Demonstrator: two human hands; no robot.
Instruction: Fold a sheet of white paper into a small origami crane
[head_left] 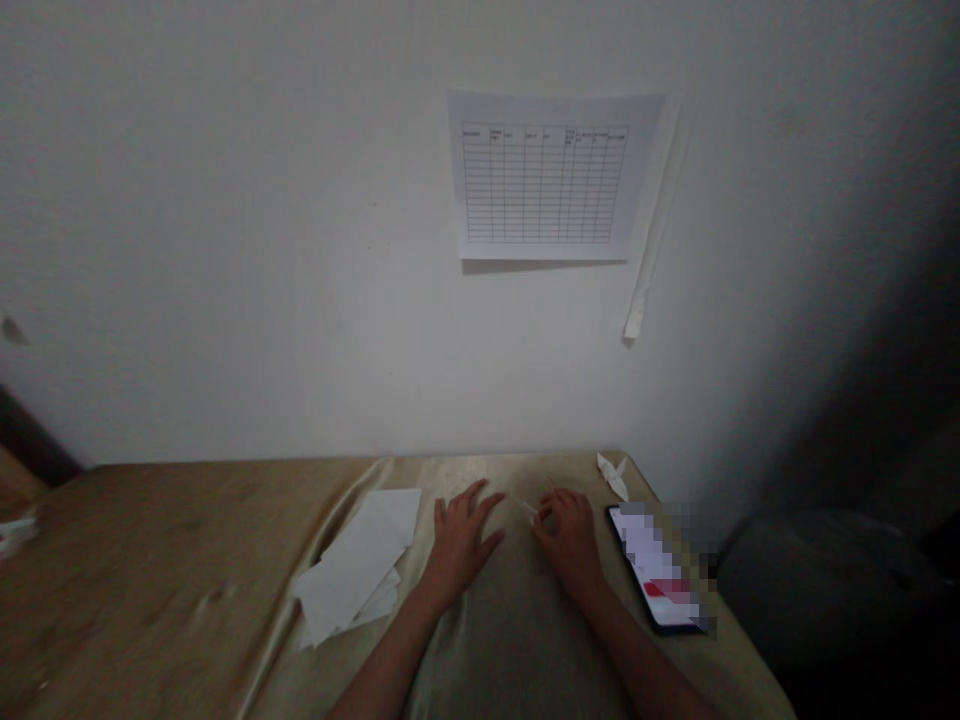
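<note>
My left hand point(465, 540) is over the cloth-covered table, palm down, its fingers spread and holding nothing. My right hand point(568, 540) is closed, thumb and fingertips pinching a small, thin white piece of folded paper point(527, 505). One end of that paper points left toward my left fingertips, apart from them as far as I can see; my right fingers hide the rest. To the left of my left hand lies a loose stack of white paper sheets point(360, 560). Beyond my right hand, a small white folded paper figure point(613, 477) sits near the table's back right corner.
A phone point(656, 570) with a lit, partly blurred screen lies right of my right forearm. The table's shiny tan cloth point(187, 580) has creases and meets a white wall. A printed chart point(544, 180) and a paper strip point(652, 240) are on the wall. A dark rounded object point(817, 590) stands at right.
</note>
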